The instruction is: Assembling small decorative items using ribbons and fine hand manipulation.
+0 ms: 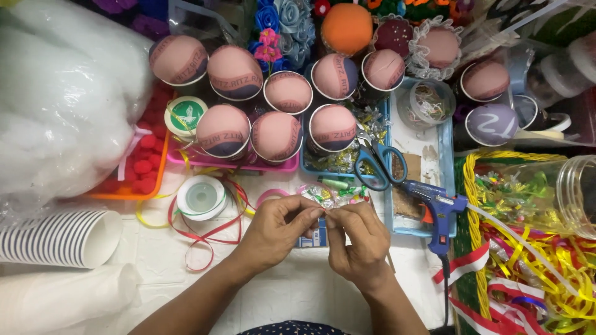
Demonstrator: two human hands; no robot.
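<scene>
Mostly we see crowding: a soft white stuffing bag [62, 99] fills the left edge, fabric-domed cups [276, 136] line the far side, tangled ribbons in a yellow basket [475, 236] close the right. Only the pale tabletop [155, 260] near us lies open. Our left hand [276, 232] and right hand [360, 242] meet there, fingertips pinched together on a tiny shiny foil piece [325, 211], beside the blue glue gun [437, 211].

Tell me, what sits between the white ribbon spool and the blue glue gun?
In the head view, between the white ribbon spool and the blue glue gun lie a pile of small shiny trinkets and blue-handled scissors.
</scene>
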